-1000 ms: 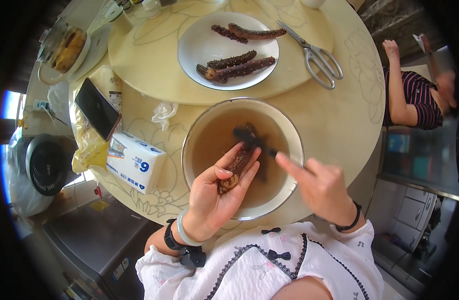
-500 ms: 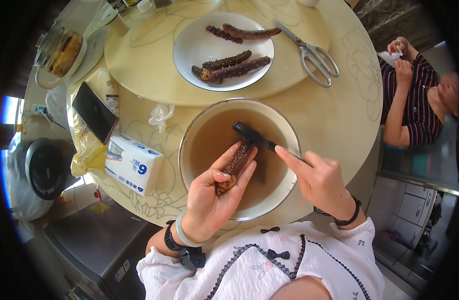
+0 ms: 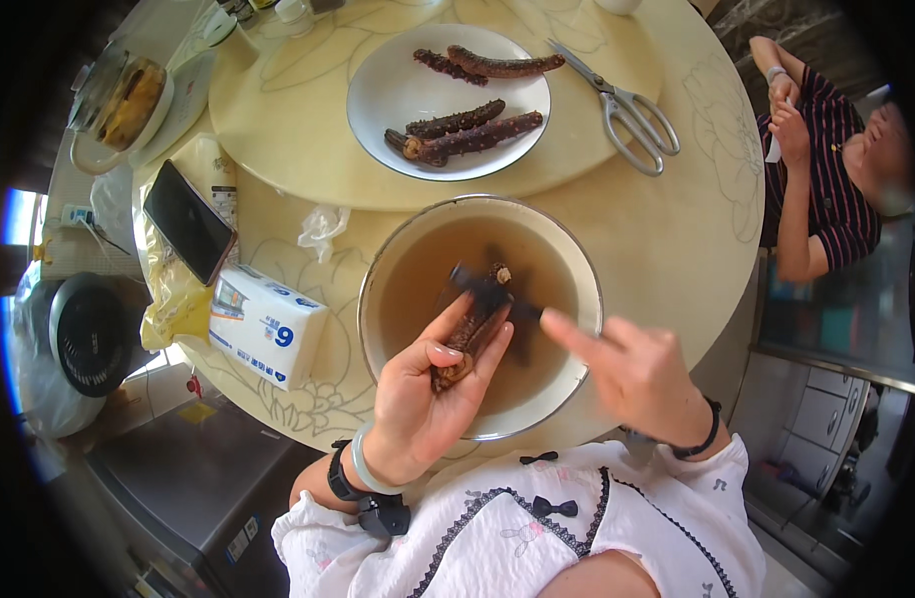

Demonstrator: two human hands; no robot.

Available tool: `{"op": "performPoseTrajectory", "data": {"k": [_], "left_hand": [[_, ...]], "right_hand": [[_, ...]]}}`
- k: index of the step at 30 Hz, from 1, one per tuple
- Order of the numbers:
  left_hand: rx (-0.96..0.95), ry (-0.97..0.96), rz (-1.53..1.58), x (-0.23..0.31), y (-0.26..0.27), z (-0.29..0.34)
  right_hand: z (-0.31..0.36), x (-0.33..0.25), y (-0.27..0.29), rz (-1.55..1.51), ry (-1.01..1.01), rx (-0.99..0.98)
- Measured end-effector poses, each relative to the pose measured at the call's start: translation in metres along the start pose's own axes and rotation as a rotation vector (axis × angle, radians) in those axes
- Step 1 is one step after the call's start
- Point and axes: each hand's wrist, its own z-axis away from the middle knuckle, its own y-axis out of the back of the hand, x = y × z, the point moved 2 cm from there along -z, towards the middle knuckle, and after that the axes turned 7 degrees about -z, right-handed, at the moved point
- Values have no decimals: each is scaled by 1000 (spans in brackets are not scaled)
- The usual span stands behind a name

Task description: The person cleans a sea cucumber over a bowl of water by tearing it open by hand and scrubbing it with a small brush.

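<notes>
My left hand (image 3: 416, 404) cups a dark, knobbly sea cucumber (image 3: 469, 334) over an enamel basin (image 3: 582, 289) of brownish water (image 3: 408, 249). Its fingers and thumb wrap along the sides, with the far tip sticking out. Closed round the handle of a small black T-headed tool (image 3: 492, 292), my right hand (image 3: 637, 379) stretches its index finger along it. The tool's head lies across the sea cucumber; motion blurs it, so whether it has bristles cannot be made out. Beyond the basin, a white plate (image 3: 388, 85) carries several sea cucumbers (image 3: 477, 135).
Scissors (image 3: 622, 105) lie right of the plate. To the left are a tissue pack (image 3: 268, 324), a phone (image 3: 188, 221), a crumpled plastic bag (image 3: 323, 229) and a lidded glass pot (image 3: 129, 105). Another person (image 3: 826, 169) in a striped shirt is at the far right.
The black tool has shifted down along the sea cucumber toward my left palm, exposing its far tip. My right hand moved slightly with it; my left hand barely moved.
</notes>
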Motion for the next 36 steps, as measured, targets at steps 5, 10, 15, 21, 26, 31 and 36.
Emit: {"op": "performPoseTrajectory", "data": {"k": [5, 10, 15, 21, 26, 31, 36], "left_hand": [[-47, 37, 60, 0, -2, -2], [-64, -6, 7, 0, 4, -2], [25, -43, -30, 2, 1, -2], [34, -45, -63, 0, 1, -5], [-24, -38, -93, 1, 5, -7], [41, -41, -17, 0, 2, -4], [-112, -7, -46, 2, 3, -3]], "right_hand": [[3, -10, 6, -78, -54, -94], [-3, 15, -4, 130, -59, 34], [1, 23, -2, 145, -100, 66], [2, 9, 4, 78, -117, 16], [9, -6, 5, -198, -27, -80], [7, -9, 12, -141, -70, -137], [8, -3, 1, -52, -28, -39]]}}
